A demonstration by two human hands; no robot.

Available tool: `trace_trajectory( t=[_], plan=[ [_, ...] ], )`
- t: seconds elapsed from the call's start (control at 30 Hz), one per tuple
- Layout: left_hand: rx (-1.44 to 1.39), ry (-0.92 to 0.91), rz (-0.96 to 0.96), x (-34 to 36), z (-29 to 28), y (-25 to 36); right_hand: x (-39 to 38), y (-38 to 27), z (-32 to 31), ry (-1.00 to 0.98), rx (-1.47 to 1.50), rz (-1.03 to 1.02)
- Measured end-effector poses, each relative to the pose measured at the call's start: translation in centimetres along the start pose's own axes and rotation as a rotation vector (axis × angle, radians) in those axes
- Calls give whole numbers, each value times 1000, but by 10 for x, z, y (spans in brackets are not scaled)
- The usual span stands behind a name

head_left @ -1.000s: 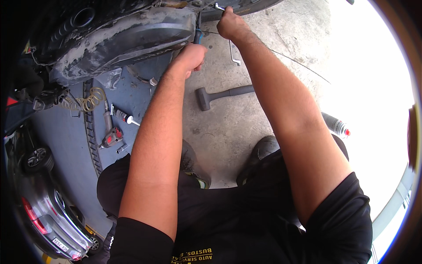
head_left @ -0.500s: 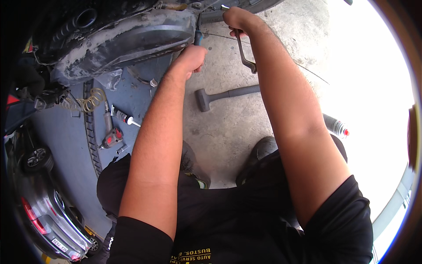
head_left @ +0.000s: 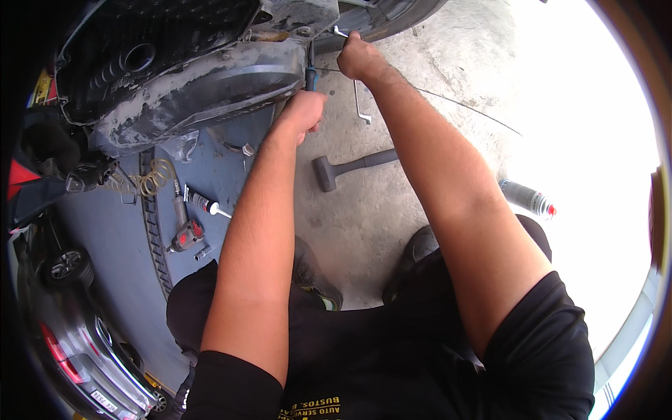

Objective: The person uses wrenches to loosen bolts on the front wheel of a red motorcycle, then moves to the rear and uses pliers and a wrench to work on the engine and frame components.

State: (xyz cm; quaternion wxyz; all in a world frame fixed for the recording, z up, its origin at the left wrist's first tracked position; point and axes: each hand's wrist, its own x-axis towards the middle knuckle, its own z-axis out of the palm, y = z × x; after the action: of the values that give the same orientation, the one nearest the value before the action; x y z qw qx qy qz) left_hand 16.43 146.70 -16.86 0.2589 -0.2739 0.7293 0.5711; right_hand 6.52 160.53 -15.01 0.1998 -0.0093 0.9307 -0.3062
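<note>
My left hand [head_left: 305, 112] is closed round a screwdriver with a blue and black handle [head_left: 311, 78]. The screwdriver's shaft points up beside the right end of a dusty black engine casing [head_left: 231, 80], and its tip is hard to make out. In my right hand [head_left: 360, 57], also closed, is a chrome offset wrench [head_left: 359, 101]. One wrench end shows above the fist, close to the wheel [head_left: 392, 24]; the other hangs below it, and the fist hides the middle. Below my hands, a grey mallet [head_left: 343, 169] lies on the concrete, its handle end behind my right forearm.
On the blue floor at left lie an impact wrench [head_left: 187, 234] with a coiled air hose [head_left: 155, 175], a tube with a white nozzle [head_left: 203, 201] and a socket [head_left: 202, 253]. A spray can [head_left: 528, 198] lies right of my right arm. A dark car [head_left: 84, 329] stands far left.
My right hand has moved left and down with the wrench, whose lower end has swung left. My left hand still holds the screwdriver. The whole view has shifted slightly.
</note>
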Motion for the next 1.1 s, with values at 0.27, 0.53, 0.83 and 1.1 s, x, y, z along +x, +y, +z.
trace_trajectory(
  t=[0.27,0.53,0.83,1.1],
  plan=[
    [-30,-13,-33,-4,1,2,-9,-13,-45,-221,313,111],
    [3,-12,-31,-12,3,12,1,8,-5,-82,27,56],
    [15,63,9,-10,7,11,9,5,4,-3,-3,19],
    [24,63,8,-9,0,7,-8,-17,-42,-317,319,58]
  ],
)
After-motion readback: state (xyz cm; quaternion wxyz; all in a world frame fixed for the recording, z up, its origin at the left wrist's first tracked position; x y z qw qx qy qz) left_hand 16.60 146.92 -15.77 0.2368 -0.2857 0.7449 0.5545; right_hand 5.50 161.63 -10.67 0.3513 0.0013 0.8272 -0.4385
